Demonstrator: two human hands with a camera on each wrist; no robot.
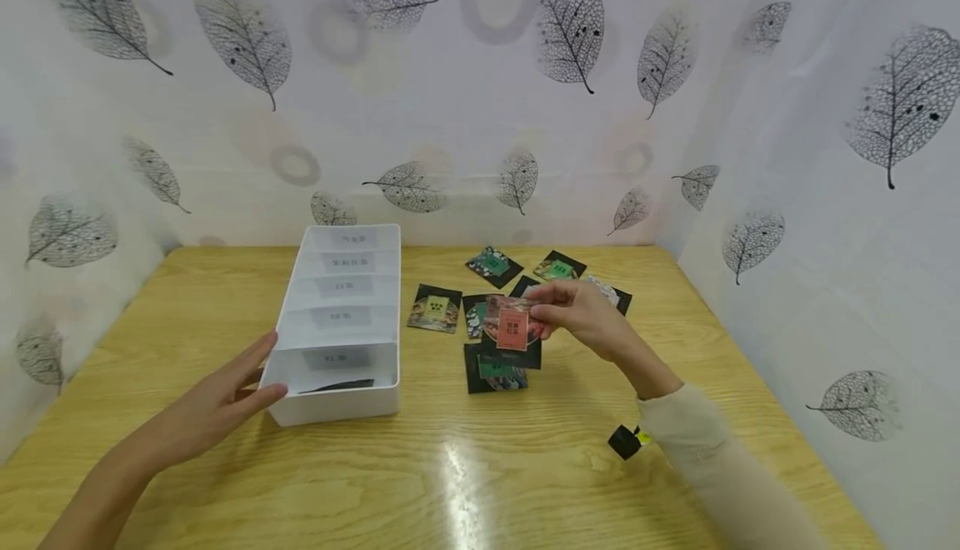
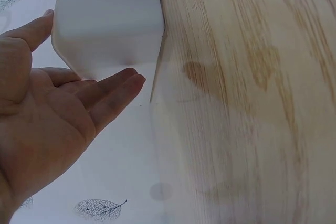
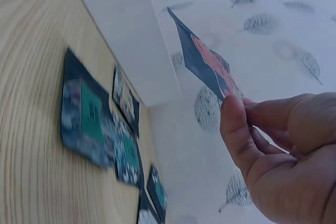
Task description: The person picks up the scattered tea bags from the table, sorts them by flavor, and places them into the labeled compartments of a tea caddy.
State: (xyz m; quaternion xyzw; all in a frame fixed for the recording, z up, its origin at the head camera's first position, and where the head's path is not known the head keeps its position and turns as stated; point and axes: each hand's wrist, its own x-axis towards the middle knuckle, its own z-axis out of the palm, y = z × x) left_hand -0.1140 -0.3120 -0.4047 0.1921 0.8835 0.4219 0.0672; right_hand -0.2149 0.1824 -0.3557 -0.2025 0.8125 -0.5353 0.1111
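My right hand [image 1: 581,317] pinches a red-labelled tea sachet [image 1: 512,329] by its right edge, between thumb and fingertips. The sachet hangs above the others on the table, and the right wrist view shows it tilted nearly edge-on. My left hand [image 1: 217,404] rests at the near left corner of a white divided box [image 1: 345,404], its fingers fairly straight against the box. In the left wrist view, the fingers [image 2: 113,90] lie beside the box's outer wall. A dark flat sachet [image 1: 337,385] lies in the box's nearest compartment; the farther compartment floors are hidden.
Several sachets lie right of the box, among them a yellow-labelled sachet [image 1: 435,308] and a green-labelled sachet [image 1: 495,265]; some overlap. A small black object [image 1: 624,442] sits near the right sleeve. Leaf-print curtains [image 1: 465,117] border the wooden table [image 1: 420,483].
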